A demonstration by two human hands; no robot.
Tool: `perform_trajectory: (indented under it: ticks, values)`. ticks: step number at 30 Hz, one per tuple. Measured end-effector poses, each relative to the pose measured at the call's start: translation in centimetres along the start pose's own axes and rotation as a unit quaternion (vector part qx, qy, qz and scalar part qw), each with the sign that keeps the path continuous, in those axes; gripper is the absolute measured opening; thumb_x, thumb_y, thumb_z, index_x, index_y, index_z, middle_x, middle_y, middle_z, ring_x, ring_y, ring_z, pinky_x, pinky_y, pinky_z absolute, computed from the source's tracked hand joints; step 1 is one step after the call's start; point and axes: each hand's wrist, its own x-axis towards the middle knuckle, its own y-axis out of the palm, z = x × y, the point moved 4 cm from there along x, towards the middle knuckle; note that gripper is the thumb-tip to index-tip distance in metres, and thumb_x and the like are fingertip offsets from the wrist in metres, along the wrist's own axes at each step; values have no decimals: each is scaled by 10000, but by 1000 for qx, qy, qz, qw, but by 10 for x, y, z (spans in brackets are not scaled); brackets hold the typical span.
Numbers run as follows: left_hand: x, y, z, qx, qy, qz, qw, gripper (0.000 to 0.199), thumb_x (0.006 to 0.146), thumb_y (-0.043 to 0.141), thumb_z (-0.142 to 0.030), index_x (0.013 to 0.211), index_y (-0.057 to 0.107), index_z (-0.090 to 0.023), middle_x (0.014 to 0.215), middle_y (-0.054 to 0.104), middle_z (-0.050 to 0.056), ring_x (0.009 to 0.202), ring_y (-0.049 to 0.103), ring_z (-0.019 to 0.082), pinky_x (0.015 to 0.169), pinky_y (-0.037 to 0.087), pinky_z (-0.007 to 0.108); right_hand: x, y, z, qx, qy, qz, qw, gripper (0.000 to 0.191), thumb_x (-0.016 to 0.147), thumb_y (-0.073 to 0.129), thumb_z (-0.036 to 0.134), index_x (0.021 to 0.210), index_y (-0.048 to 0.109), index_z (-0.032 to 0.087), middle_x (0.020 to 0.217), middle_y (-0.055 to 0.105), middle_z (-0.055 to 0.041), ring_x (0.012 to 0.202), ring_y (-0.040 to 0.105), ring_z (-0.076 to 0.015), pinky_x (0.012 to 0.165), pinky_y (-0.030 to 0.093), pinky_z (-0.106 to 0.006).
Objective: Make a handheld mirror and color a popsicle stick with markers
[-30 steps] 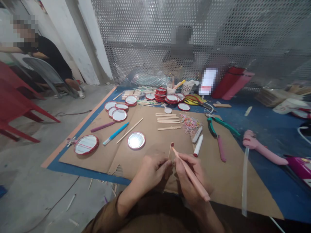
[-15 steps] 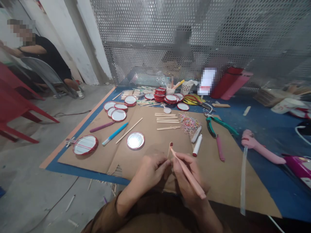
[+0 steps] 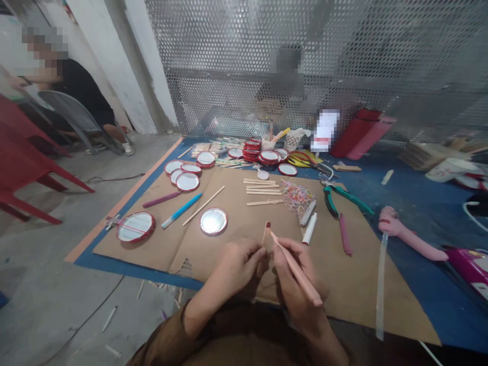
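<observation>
Left hand (image 3: 244,262) pinches a thin wooden stick with a dark-red tip (image 3: 266,234); right hand (image 3: 299,274), fingers closed, grips a peach-pink pen (image 3: 299,272).

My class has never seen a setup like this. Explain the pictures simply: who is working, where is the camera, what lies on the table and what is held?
There is no robot: a person works bare-handed. All the pictures come from one camera on their head, looking forward and down. The left hand holds a small wooden stick with a reddish end; the right hand holds a pink pen. Cardboard covers part of a blue table. Around lie red-rimmed discs, flat sticks, green-handled pliers and a pink glue gun.
</observation>
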Motion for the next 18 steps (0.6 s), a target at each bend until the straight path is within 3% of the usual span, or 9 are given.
perform_trajectory:
  ticks: [6,12,18]
  values:
    - [13,1,6,-66,-49,-11,997,306,915,423,-258,615,453,-208,546,514,-34,541,522,120,524,394,212,-1,-1,-3,12,-5,-13,1000,155,896,614,340,988,643,217,830,711,-39,609,640,-148,502,487,-244]
    - [19,9,17,-211,-154,38,965,153,930,398,-338,866,475,-222,490,452,-92,357,484,122,362,422,215,0,-2,1,7,-3,-24,1000,150,896,621,339,976,652,217,795,703,-34,567,622,-137,487,483,-238]
    - [27,12,20,-239,-171,74,953,224,909,457,-446,882,444,-224,571,505,-70,350,523,110,334,433,206,1,-6,3,34,21,-14,999,220,882,613,405,958,669,206,770,715,-40,620,668,-162,517,522,-245]
